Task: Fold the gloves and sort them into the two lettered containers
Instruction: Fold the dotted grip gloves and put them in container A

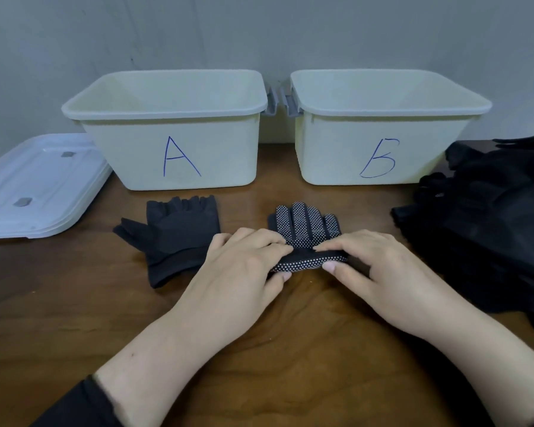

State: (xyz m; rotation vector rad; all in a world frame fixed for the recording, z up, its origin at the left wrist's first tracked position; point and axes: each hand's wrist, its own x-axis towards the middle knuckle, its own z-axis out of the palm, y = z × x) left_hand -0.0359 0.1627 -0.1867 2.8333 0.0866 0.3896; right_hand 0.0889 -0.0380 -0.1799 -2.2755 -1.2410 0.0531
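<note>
Both hands work on one dotted glove [305, 224] lying on the brown wooden table [275, 365], in front of the gap between the two containers. Left hand [244, 266] pinches the glove's folded near edge, fingers curled over the top and thumb tucked beneath. Right hand [373, 269] does the same from the other side, fingertips on top of the fold and thumb at its near edge. The glove's finger end, black with white dots, lies flat beyond the hands, pointing toward the containers.

Just left of it lies a plain black glove [176, 232], flat on the table, untouched, its fingers toward container A.

At the back stand two cream plastic containers side by side: container A [179, 155] on the left and container B [379, 152] on the right, each lettered in blue pen; their insides are only partly visible. A stack of white lids [37, 186] rests at the far left. A pile of black gloves [487, 229] sits at the right edge of the table.
</note>
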